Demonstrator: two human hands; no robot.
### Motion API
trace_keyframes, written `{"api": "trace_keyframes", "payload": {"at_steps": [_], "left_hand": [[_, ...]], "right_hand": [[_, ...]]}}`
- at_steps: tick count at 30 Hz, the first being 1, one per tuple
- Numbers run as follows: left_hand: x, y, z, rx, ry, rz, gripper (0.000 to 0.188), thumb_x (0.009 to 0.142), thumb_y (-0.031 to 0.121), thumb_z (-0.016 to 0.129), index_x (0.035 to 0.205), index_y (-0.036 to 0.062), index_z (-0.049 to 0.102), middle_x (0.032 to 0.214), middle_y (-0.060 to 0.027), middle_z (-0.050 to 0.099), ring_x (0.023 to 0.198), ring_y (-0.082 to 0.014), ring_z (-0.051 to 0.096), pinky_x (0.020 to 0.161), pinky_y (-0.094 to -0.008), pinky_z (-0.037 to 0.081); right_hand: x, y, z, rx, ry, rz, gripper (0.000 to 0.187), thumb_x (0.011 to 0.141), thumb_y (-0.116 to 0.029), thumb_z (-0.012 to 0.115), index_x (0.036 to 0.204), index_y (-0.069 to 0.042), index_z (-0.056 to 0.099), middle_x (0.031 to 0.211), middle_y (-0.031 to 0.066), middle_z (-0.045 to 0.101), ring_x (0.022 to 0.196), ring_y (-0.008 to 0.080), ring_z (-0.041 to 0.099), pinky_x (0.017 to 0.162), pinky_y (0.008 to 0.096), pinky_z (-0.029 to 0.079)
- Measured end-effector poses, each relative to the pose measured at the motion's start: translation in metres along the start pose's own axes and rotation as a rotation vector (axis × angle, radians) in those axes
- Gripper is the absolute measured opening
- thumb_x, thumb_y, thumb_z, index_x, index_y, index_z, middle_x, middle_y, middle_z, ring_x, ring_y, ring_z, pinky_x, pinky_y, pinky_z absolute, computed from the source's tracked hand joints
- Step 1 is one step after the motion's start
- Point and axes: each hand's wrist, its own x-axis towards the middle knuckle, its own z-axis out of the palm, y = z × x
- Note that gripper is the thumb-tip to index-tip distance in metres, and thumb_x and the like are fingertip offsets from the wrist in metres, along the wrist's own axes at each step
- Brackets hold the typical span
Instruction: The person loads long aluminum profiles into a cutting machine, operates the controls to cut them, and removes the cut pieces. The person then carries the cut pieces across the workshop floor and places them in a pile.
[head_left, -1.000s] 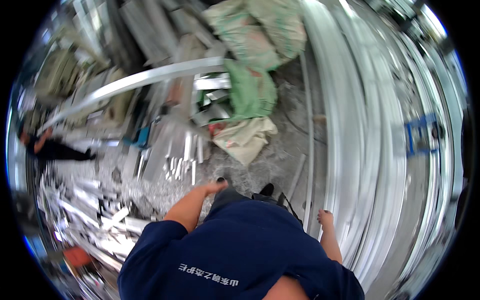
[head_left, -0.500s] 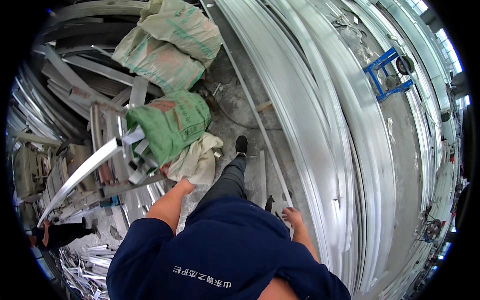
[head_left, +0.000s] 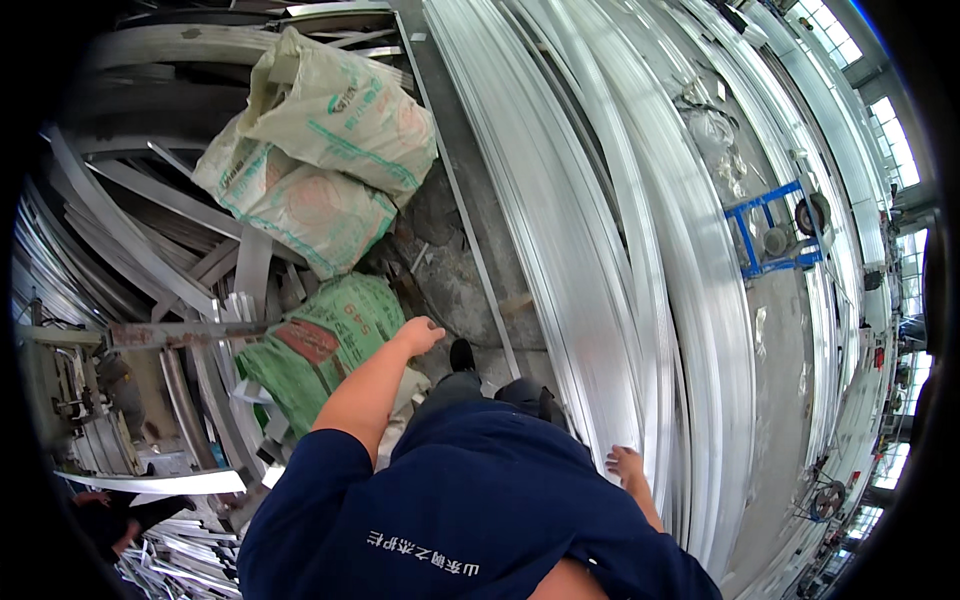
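Note:
My left hand (head_left: 421,336) hangs in front of me, beside a green woven sack (head_left: 345,335). Its fingers are loosely bent and hold nothing that I can see. My right hand (head_left: 626,464) is low at my right side, fingers a little apart and empty. It appears over the edge of a stack of long silvery metal profiles (head_left: 560,200); whether it touches them I cannot tell. The green sack lies partly behind my left forearm. Beyond it rest bulky whitish woven sacks (head_left: 345,140).
A thin long strip (head_left: 470,220) lies on the grey floor along the stack. Metal offcuts (head_left: 180,210) crowd the left side. Another person (head_left: 125,525) is at the lower left near a bright metal bar (head_left: 165,484). A blue wheeled frame (head_left: 750,240) stands at the right.
I have stepped forward, and the sacks sit nearer. My left hand has swung forward, and my right hand has moved back and right. The bright bar at the left has shifted lower in view.

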Motion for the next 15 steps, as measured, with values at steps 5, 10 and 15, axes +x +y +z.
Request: {"api": "trace_keyframes", "payload": {"at_steps": [5,10,15], "left_hand": [[0.058,0.034,-0.089,-0.277,0.039,-0.182,0.044,0.089,0.040,0.068,0.102,-0.0021,0.072,0.102,-0.0185,0.071,0.102,-0.0311,0.067,0.088,-0.0424,0.051],[0.115,0.056,-0.142,-0.284,0.148,-0.130,0.051,0.090,0.040,0.067,0.121,0.0002,0.064,0.120,-0.0170,0.067,0.113,-0.0325,0.063,0.095,-0.0433,0.049],[0.152,0.154,-0.255,0.113,0.379,0.014,0.069,0.091,0.041,0.066,0.145,0.0043,0.044,0.143,-0.0207,0.052,0.131,-0.0334,0.051,0.108,-0.0447,0.041]], "right_hand": [[0.031,-0.157,0.040,-0.136,-0.084,-0.132,0.043,0.091,-0.027,0.065,0.122,0.002,0.060,0.104,0.0138,0.069,0.082,0.0234,0.068,0.072,0.0368,0.055],[0.088,-0.305,0.088,-0.406,-0.198,-0.166,0.042,0.091,-0.028,0.067,0.119,0.002,0.060,0.101,0.0123,0.069,0.082,0.0237,0.068,0.072,0.0376,0.055],[0.178,-0.456,0.137,-0.542,-0.235,-0.171,0.042,0.090,-0.028,0.070,0.118,0.001,0.061,0.097,0.0116,0.069,0.082,0.0230,0.068,0.071,0.0374,0.055]]}}
